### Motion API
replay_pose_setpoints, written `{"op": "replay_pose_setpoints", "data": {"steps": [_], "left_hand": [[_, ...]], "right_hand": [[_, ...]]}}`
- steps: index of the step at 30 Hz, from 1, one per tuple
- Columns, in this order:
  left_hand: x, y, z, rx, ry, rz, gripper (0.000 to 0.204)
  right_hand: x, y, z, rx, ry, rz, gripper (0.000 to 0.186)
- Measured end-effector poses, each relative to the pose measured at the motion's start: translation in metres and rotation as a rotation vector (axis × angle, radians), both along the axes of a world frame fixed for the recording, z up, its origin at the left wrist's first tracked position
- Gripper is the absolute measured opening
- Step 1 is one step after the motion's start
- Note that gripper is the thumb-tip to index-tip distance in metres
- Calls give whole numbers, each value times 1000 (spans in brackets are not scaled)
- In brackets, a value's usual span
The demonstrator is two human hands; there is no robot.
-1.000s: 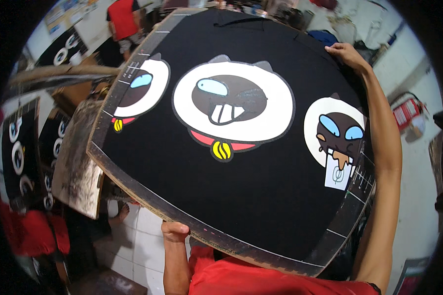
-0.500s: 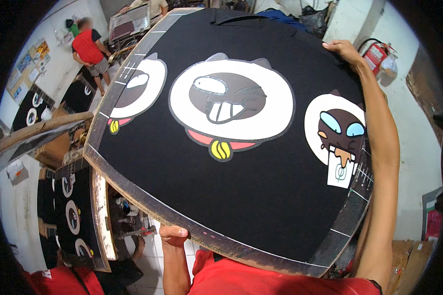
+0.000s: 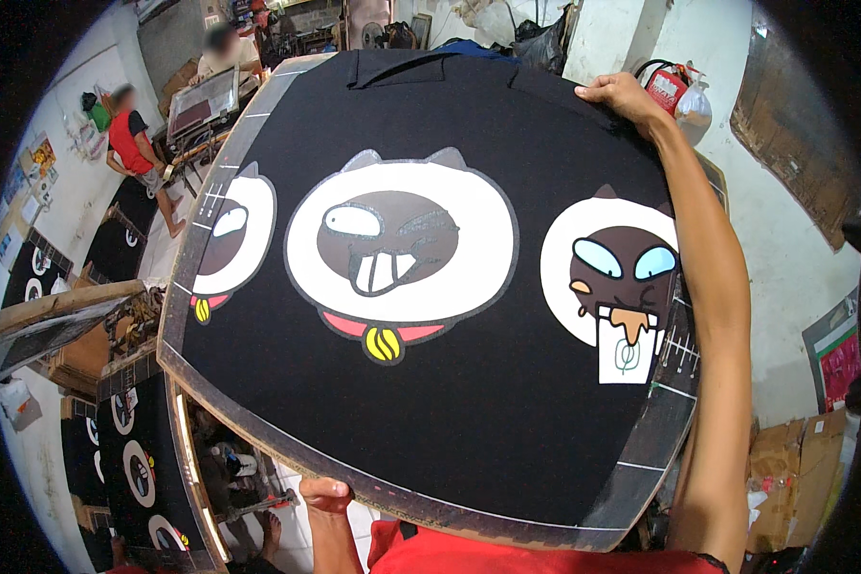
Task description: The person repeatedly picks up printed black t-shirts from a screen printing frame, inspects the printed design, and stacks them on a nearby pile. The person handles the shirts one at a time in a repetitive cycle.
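Observation:
A large wooden board (image 3: 430, 517) covered with black fabric (image 3: 450, 411) fills the middle of the view, bearing three printed cartoon cat heads (image 3: 402, 287) with white rings, dark faces and, on two, yellow bells. The rightmost has blue eyes and a white cup shape. My left hand (image 3: 323, 502) grips the lower edge, thumb on top, its other fingers hidden beneath. My right hand (image 3: 617, 96) grips the upper right edge, and that forearm runs along the board's right side. White measuring marks line the board's dark borders.
A person in red (image 3: 134, 134) and another person (image 3: 220, 57) at a framed screen (image 3: 191, 110) are at upper left. More printed boards (image 3: 115, 478) stand at left beside a wooden beam (image 3: 57, 301). A fire extinguisher (image 3: 660, 86) hangs behind my right hand; cardboard (image 3: 794, 469) lies at right.
The board and both my hands now appear lower and farther left in the view, with more of the room showing at upper left and right. My grips look unchanged.

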State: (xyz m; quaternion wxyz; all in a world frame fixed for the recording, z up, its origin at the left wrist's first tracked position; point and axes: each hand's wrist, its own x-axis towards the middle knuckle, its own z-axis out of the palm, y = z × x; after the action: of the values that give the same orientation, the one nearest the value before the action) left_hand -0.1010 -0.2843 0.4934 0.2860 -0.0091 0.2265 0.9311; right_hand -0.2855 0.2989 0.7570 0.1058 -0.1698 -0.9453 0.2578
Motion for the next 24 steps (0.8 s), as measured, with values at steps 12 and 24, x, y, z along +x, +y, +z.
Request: {"op": "replay_pose_setpoints", "data": {"steps": [12,24], "left_hand": [[-3,-3,2,-70,-38,-34,68],[-2,4,-9,-72,-63,-63,61]], "right_hand": [[5,-8,12,-25,67,16,26],[22,-5,12,-16,50,-17,23]]}}
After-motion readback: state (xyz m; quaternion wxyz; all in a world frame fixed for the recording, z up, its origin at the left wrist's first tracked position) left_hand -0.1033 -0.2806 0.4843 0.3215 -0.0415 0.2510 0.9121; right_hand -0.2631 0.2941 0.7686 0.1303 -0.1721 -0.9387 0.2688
